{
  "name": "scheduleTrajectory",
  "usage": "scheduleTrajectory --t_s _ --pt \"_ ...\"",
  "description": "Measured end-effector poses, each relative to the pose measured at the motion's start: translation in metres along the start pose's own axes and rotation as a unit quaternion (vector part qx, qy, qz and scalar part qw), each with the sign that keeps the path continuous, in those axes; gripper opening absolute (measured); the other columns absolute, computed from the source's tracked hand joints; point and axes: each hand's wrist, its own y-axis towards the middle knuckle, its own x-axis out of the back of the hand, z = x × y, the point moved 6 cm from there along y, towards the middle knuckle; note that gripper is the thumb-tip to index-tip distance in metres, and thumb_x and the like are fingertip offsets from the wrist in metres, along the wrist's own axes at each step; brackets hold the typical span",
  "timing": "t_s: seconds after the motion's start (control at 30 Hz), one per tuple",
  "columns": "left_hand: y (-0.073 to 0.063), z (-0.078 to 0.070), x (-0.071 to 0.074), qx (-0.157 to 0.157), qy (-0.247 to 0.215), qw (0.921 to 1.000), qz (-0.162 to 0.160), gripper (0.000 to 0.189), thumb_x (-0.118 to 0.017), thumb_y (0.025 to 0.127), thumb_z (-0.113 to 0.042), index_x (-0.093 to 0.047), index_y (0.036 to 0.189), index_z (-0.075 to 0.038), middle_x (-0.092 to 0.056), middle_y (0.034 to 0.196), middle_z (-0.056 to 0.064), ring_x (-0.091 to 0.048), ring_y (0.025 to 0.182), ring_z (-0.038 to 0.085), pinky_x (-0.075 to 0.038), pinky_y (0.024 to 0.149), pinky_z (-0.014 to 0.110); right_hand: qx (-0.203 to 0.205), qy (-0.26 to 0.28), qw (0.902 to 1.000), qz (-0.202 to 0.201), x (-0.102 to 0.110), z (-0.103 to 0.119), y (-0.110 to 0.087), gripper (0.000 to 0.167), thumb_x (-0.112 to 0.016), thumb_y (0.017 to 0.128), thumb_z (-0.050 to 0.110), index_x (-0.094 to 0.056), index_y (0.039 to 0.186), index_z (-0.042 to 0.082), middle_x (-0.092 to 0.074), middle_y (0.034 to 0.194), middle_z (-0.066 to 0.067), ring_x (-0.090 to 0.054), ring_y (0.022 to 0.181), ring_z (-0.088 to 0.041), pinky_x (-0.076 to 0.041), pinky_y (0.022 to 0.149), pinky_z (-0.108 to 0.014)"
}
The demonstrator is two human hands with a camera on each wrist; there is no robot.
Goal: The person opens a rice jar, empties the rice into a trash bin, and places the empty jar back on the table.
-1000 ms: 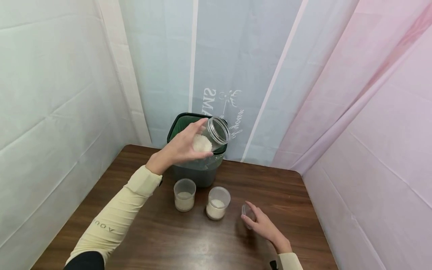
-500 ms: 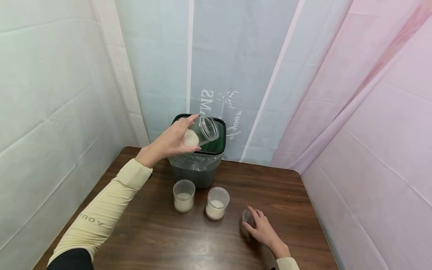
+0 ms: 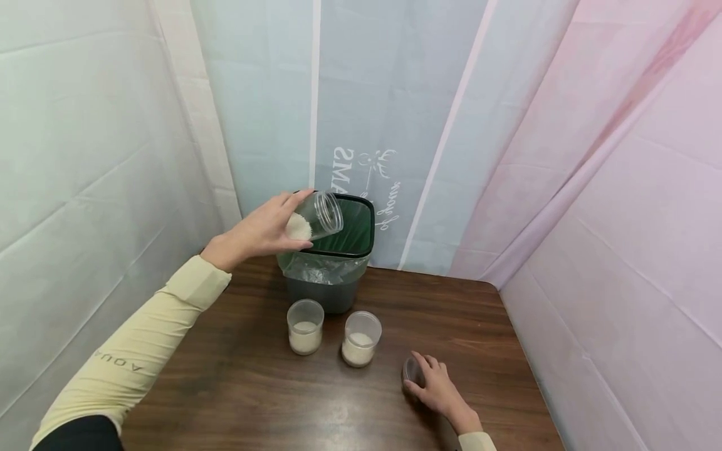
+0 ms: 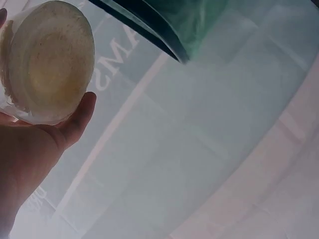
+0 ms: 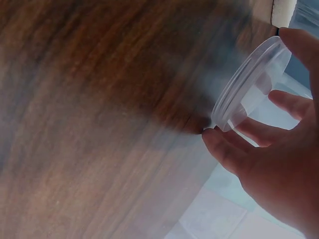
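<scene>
My left hand (image 3: pixel 254 230) grips a clear jar (image 3: pixel 326 216) tipped on its side over the bin. White grains (image 3: pixel 299 228) lie toward its bottom end, and its threaded mouth points right. The jar's underside (image 4: pixel 52 64) faces the camera in the left wrist view. At the right, my right hand (image 3: pixel 442 387) holds a clear round lid (image 5: pixel 251 82) by its rim, low over the table. From the frames I cannot tell whether the lid touches the wood.
A grey bin (image 3: pixel 324 295) with a black rim and green inside, plastic liner hanging over it, stands at the table's back. Before it are two clear containers, a left one (image 3: pixel 305 337) and a right one (image 3: pixel 358 349), part filled with white grains. Fabric walls surround the brown table (image 3: pixel 271 401).
My left hand has moved left with the tilted jar, showing more of the bin's opening. My right hand has shifted slightly lower with the lid.
</scene>
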Motion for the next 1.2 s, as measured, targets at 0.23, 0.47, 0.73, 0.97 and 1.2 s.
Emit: scheduleTrajectory --t_s 0.23,0.47,0.73,0.97,1.2 --pt "-0.008 0.013 0.003 -0.008 0.036 0.9993 0.005 0.102 -0.085 0.073 -0.040 -0.028 0.153 -0.014 -0.056 0.121 0.022 -0.056 0.108 0.037 -0.047 0.091 0.053 0.005 -0.035 0.9993 0.011 -0.004 -0.001 0.001 0.068 -0.074 0.085 0.039 -0.049 0.141 0.009 -0.050 0.136 -0.027 -0.049 0.120 -0.044 -0.049 0.087 -0.057" --pt "-0.005 0.020 0.007 -0.008 0.081 0.9964 0.024 0.101 -0.084 0.074 -0.041 -0.027 0.153 -0.015 -0.055 0.125 0.023 -0.056 0.108 0.041 -0.045 0.093 0.055 0.018 -0.077 0.9969 0.003 -0.006 -0.001 0.002 0.067 -0.076 0.083 0.040 -0.053 0.137 0.010 -0.054 0.131 -0.022 -0.052 0.111 -0.040 -0.051 0.079 -0.054" --pt "-0.002 0.026 0.009 -0.005 0.098 0.9937 0.053 0.100 -0.083 0.075 -0.041 -0.027 0.154 -0.015 -0.053 0.130 0.023 -0.054 0.112 0.041 -0.044 0.095 0.057 0.036 -0.099 0.9941 -0.023 -0.004 0.004 -0.001 0.064 -0.079 0.080 0.038 -0.056 0.133 0.009 -0.057 0.125 -0.023 -0.052 0.108 -0.042 -0.052 0.076 -0.054" --pt "0.006 0.037 0.008 -0.011 0.102 0.9926 0.065 0.100 -0.083 0.075 -0.039 -0.026 0.154 -0.015 -0.053 0.131 0.023 -0.053 0.113 0.040 -0.045 0.093 0.056 0.023 -0.102 0.9942 -0.025 0.000 0.010 0.002 0.066 -0.081 0.077 0.040 -0.058 0.131 0.010 -0.057 0.123 -0.024 -0.054 0.106 -0.042 -0.052 0.075 -0.054" --pt "0.013 0.044 0.005 -0.022 0.110 0.9904 0.080 0.098 -0.083 0.077 -0.037 -0.027 0.154 -0.014 -0.052 0.134 0.021 -0.052 0.116 0.040 -0.045 0.094 0.057 0.014 -0.088 0.9959 -0.016 0.004 0.012 0.004 0.067 -0.082 0.076 0.040 -0.058 0.131 0.010 -0.056 0.125 -0.027 -0.053 0.108 -0.044 -0.050 0.080 -0.056"
